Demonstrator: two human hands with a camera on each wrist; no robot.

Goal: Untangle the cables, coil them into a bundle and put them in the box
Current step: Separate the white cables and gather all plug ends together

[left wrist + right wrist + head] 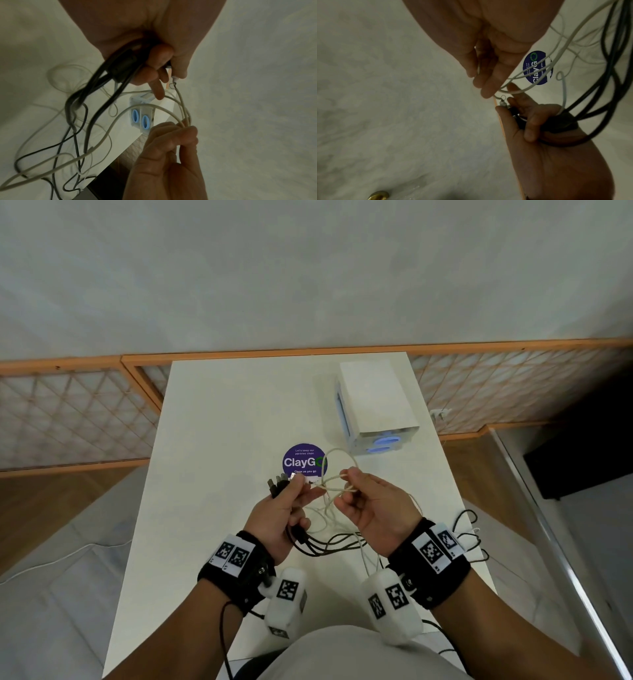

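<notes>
Above the middle of the white table, my left hand grips a bunch of black cables. Their plugs stick out past its fingers, and thumb and forefinger pinch the white cable's connector. My right hand is just to the right and pinches the white cable, which loops up between both hands. The remaining white and black cable hangs tangled to the table under my wrists. The white box with blue oval handles stands far right. In the wrist views the left hand and the right hand hold the same cables.
A round purple ClayGo sticker lies on the table just beyond my hands. Black cable loops reach the table's right edge. A wooden lattice screen runs behind the table, and grey floor lies on both sides.
</notes>
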